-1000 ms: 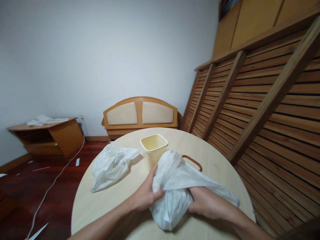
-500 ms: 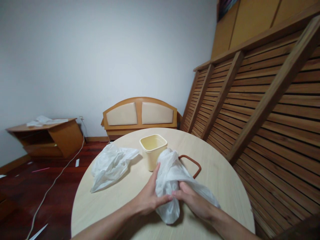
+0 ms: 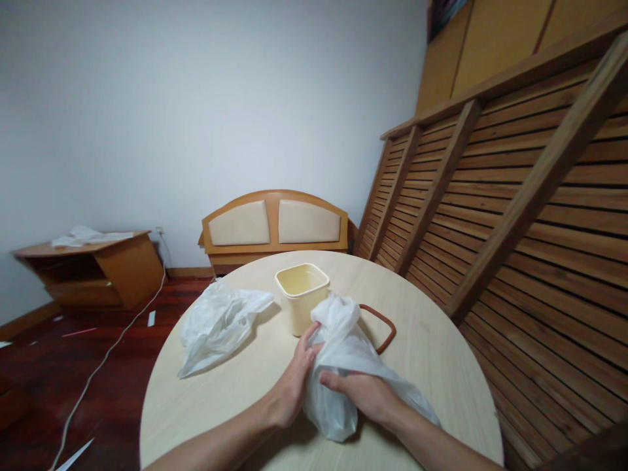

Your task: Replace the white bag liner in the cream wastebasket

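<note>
A crumpled white plastic bag (image 3: 338, 327) lies bunched between my two hands near the table's front. My left hand (image 3: 294, 379) presses on the bag's left side, its fingers against the plastic. From the right, my right hand (image 3: 363, 389) grips the bag, thumb on top and fingers hidden under the plastic. Just behind the bag stands a cream square bin (image 3: 299, 307), upright, its open top showing. A brown rounded frame (image 3: 387, 324) lies partly behind the bag on the right. On the left rests another crumpled white bag (image 3: 218, 327), touched by neither hand.
All this is on a round pale wood table (image 3: 441, 366). Slatted wooden panels (image 3: 530, 261) lean at the right. Behind are a padded headboard (image 3: 275, 222) and, at left, a low wooden cabinet (image 3: 127, 268). A white cable (image 3: 105, 360) runs over the floor.
My right thumb has moved left across the bag, and my left thumb has come up off its front. The bag's top has shifted slightly right.
</note>
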`<state>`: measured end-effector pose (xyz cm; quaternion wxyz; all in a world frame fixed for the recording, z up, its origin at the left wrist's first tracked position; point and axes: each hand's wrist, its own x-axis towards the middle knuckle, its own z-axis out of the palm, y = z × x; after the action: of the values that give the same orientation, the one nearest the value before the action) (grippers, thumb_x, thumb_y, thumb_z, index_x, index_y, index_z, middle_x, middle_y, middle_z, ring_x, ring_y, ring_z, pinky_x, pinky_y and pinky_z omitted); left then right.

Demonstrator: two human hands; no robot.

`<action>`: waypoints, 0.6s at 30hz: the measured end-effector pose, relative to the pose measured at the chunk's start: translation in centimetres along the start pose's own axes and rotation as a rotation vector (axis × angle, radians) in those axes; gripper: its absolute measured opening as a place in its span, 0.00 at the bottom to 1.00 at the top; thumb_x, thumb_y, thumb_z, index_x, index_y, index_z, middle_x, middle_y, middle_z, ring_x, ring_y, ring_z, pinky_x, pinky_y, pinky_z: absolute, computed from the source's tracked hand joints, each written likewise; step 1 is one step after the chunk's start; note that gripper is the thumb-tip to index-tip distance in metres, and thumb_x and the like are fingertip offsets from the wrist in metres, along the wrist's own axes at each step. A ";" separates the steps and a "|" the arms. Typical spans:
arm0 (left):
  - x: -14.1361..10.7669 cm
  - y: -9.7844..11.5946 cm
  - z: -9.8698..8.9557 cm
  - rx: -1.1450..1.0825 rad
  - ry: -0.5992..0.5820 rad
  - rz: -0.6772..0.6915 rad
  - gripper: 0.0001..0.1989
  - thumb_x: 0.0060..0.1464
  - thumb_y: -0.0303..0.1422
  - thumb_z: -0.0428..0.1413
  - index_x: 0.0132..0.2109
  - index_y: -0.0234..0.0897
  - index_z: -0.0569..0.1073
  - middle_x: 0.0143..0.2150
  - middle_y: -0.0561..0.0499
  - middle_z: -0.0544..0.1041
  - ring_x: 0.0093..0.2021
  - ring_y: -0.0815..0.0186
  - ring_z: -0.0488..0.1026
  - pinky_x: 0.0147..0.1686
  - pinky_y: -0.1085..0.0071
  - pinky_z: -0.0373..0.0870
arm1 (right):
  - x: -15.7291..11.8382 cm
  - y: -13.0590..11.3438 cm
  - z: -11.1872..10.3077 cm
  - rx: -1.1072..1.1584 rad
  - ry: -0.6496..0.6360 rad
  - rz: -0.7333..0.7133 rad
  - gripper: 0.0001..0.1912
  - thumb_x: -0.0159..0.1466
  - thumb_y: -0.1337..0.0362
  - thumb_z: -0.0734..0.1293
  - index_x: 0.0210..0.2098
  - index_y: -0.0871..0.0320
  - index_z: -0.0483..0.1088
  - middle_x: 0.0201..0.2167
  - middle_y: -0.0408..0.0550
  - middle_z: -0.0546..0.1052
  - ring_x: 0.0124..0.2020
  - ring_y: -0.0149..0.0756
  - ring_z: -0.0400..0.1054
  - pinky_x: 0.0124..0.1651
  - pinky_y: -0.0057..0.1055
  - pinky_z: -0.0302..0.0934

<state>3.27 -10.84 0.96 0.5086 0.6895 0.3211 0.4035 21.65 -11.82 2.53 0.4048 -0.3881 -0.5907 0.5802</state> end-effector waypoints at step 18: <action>2.1 3.2 0.5 0.163 -0.018 0.176 0.19 0.64 0.45 0.54 0.58 0.43 0.70 0.66 0.41 0.65 0.70 0.50 0.57 0.69 0.47 0.55 | 0.6 -2.7 -1.5 -0.152 0.363 -0.054 0.35 0.66 0.35 0.58 0.56 0.54 0.75 0.53 0.53 0.80 0.63 0.53 0.67 0.69 0.46 0.58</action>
<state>4.81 -10.14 4.40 0.4162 0.7576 0.2864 0.4131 22.81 -10.77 5.21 0.4896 -0.4998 -0.5603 0.4433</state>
